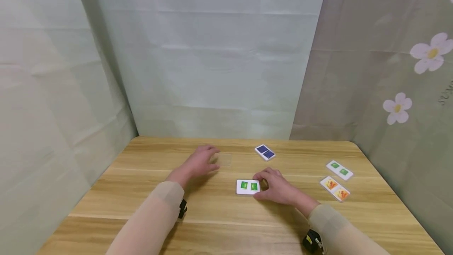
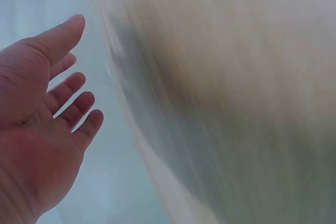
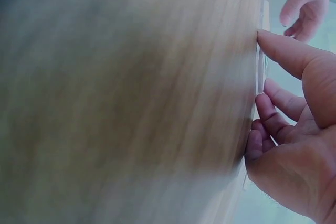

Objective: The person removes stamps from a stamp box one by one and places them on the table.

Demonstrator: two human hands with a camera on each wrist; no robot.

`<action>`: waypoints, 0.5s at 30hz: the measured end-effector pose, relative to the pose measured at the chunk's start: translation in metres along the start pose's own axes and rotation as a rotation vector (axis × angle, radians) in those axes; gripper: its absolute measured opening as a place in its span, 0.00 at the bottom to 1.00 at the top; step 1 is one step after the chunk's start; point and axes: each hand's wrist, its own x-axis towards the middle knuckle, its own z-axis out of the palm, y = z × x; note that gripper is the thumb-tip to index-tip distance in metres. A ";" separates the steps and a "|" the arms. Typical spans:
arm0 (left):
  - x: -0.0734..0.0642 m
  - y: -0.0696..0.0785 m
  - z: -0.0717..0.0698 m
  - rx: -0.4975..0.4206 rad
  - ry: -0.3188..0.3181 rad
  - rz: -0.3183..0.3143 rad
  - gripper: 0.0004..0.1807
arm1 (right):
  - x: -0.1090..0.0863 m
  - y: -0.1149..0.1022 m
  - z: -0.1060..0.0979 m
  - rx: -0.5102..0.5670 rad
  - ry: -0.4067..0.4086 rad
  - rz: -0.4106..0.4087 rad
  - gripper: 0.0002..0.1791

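Observation:
A white card (image 1: 248, 187) with two green pictures lies flat near the middle of the wooden table. Its right end is between the thumb and fingers of my right hand (image 1: 274, 187), which pinches its long edges. The right wrist view shows the same hand (image 3: 294, 114) low against the table, its thumb and fingertips at the card's thin edge. Farther back and to the left, my left hand (image 1: 199, 162) hovers, fingers spread and nothing in its grasp. Just right of its fingertips is a clear flat rectangle (image 1: 225, 159). The left wrist view shows the palm of my left hand (image 2: 47, 108) bare.
A dark blue and white card (image 1: 265, 152) lies toward the back. On the right are another card with green pictures (image 1: 339, 170) and a card with orange pictures (image 1: 334, 189). Pale cloth curtains (image 1: 212, 70) surround the wooden table (image 1: 212, 227) behind and at the sides.

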 end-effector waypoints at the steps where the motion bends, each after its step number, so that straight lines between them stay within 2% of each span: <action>1: -0.002 0.004 0.000 0.001 0.008 -0.002 0.33 | 0.000 0.001 0.000 0.001 0.000 0.003 0.25; 8: -0.011 0.028 0.002 0.030 0.033 0.022 0.33 | 0.000 -0.001 0.000 -0.002 -0.001 0.012 0.25; 15: -0.023 0.048 0.008 0.006 -0.021 0.040 0.35 | 0.000 -0.003 0.000 -0.011 0.000 0.013 0.24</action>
